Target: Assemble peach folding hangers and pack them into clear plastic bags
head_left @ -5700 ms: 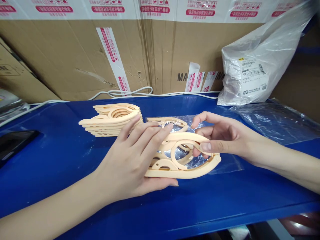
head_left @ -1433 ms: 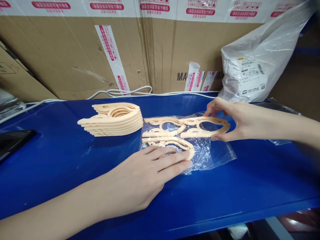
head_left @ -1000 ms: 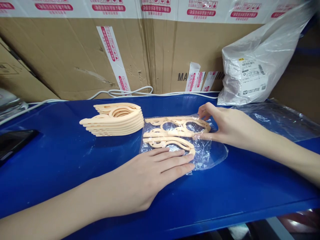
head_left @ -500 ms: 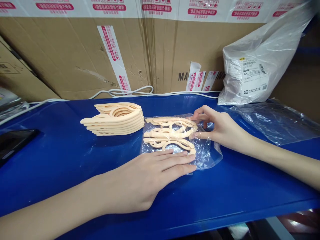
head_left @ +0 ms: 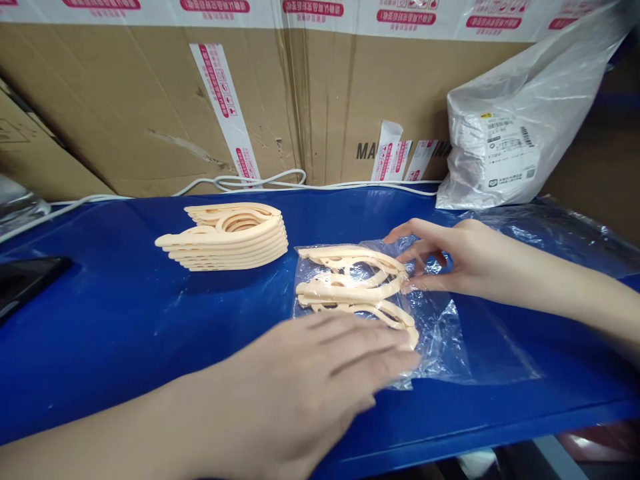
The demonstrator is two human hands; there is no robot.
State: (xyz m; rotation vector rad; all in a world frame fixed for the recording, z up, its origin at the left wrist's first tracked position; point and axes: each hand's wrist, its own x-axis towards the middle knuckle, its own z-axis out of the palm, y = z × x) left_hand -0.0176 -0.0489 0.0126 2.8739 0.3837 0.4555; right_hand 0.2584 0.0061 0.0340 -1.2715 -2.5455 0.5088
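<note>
Several cream folding hangers (head_left: 350, 290) lie in a clear plastic bag (head_left: 440, 353) on the blue table. My right hand (head_left: 445, 257) has its thumb and curled fingers about the hangers' right ends, gripping them through the film. Over the bag's near side is my left hand (head_left: 345, 367), slightly blurred, its fingers stretched out to the right. It hides part of the nearest hanger; whether it presses on the bag I cannot tell. A neat stack of matching folded hangers (head_left: 225, 240) sits to the left, apart from both hands.
A large cardboard box (head_left: 150, 107) stands along the back, with a white cable (head_left: 350, 187) at its foot. At back right are a white plastic parcel (head_left: 510, 133) and loose clear film (head_left: 565, 233). A dark phone-like object (head_left: 30, 283) lies at the left edge.
The bagged hangers have shifted slightly right and toward me, along with my right hand. More of the bag spreads out at right. My left hand has also come nearer.
</note>
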